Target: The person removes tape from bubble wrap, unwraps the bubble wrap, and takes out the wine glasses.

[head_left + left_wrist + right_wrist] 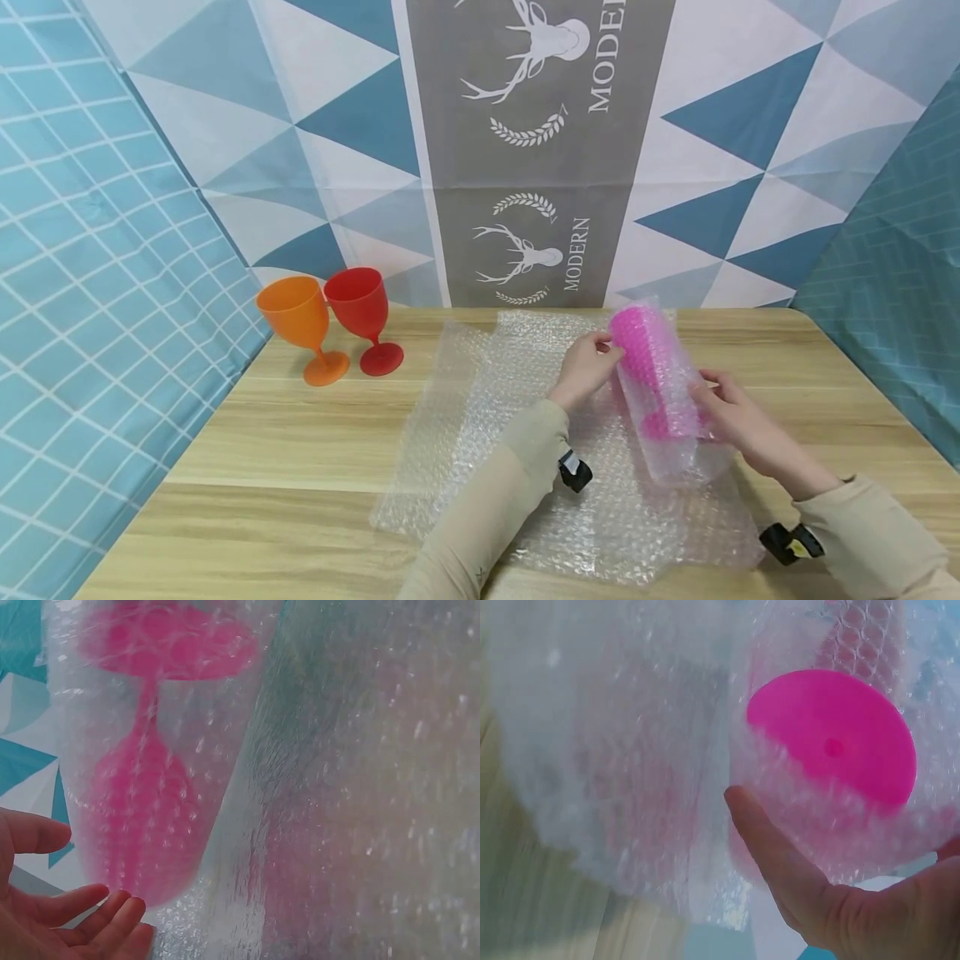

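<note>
A pink plastic goblet (641, 354) lies inside a roll of clear bubble wrap (671, 467), its bowl toward the back. My left hand (585, 367) is at the bowl end; in the left wrist view its thumb stands apart from the loosely extended fingers (112, 915), which touch the wrap by the goblet's rim. Lower down, my right hand (742, 421) holds the roll from the right side near the goblet's foot (832, 727). In the right wrist view one digit lies along the wrap; the other fingers are mostly hidden.
More bubble wrap (517, 400) is spread flat under the roll on the wooden table (262, 442). At the back left stand an orange goblet (296, 312) and a red goblet (360, 304), both upright. A patterned cloth (360, 108) hangs behind the table.
</note>
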The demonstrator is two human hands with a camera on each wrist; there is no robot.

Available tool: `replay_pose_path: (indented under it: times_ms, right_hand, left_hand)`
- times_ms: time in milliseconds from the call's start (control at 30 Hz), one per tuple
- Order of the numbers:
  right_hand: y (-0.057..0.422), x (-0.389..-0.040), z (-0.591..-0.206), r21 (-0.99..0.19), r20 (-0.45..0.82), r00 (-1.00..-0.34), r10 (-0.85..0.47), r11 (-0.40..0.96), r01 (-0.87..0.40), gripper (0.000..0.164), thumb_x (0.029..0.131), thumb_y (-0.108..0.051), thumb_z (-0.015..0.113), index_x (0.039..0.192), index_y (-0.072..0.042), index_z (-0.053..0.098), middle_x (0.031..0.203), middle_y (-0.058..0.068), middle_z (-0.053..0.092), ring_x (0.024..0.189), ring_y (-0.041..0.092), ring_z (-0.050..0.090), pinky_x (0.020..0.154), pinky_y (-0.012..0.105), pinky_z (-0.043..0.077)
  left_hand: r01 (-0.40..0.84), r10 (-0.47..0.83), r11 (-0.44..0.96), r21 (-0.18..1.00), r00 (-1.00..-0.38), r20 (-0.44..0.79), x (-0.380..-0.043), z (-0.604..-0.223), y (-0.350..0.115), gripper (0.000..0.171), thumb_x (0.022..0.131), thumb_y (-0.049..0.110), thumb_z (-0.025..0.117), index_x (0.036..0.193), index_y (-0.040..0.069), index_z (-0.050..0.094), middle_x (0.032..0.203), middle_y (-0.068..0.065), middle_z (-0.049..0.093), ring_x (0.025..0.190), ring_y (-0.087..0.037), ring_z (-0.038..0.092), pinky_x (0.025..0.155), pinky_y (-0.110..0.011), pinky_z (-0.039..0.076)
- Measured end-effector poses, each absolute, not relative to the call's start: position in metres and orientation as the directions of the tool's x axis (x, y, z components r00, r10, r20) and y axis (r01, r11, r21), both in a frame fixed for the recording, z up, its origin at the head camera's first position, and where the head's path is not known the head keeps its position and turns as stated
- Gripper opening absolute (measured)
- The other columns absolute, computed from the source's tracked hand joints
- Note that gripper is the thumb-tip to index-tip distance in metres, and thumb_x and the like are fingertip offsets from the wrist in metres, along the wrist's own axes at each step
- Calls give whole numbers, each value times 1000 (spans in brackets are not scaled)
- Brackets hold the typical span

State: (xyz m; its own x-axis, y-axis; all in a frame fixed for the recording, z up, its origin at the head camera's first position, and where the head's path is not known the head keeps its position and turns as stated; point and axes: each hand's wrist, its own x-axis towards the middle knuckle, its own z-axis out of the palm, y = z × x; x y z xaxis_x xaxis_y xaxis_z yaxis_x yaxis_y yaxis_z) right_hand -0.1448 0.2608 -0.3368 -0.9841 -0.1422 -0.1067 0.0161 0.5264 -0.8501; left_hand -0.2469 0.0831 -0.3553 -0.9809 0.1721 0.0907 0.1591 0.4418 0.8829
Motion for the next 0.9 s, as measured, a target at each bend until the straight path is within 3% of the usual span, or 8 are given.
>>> replay_pose_path:
  times_ms: [300,600,767,900]
  right_hand:
    - [250,-141,-336,-831,-158,-965,-212,556,13,63,97,-30,36,136,13,12,115,30,40,97,29,51,72,33,48]
    - [248,-143,-338,-819,-240,-938,-252,572,56,72,94,-30,44,138,11,5,114,30,38,98,31,52,73,44,51]
    - [246,-146,-338,-805,-241,-938,-250,592,48,76,93,-30,48,139,8,2,102,22,42,84,23,53,68,41,52]
    - [245,-148,-336,-800,-241,-933,-268,599,35,77,92,-29,50,139,6,1,101,21,44,83,22,53,68,41,53]
  left_hand:
    - [156,168,423,892,-981,92,-246,-355,84,35,83,23,61,113,6,60,101,-6,61,87,-15,56,72,-23,46]
    - [179,192,494,851,-977,94,-240,-351,86,37,84,26,61,117,9,58,110,-5,54,91,-15,55,76,-24,48]
    - [264,223,598,757,-962,160,-239,-344,90,37,82,28,63,117,16,59,114,0,51,99,-12,52,84,-24,46]
    - [385,279,694,609,-923,266,-241,-340,93,30,83,29,63,111,20,63,111,2,53,103,-10,49,89,-23,41]
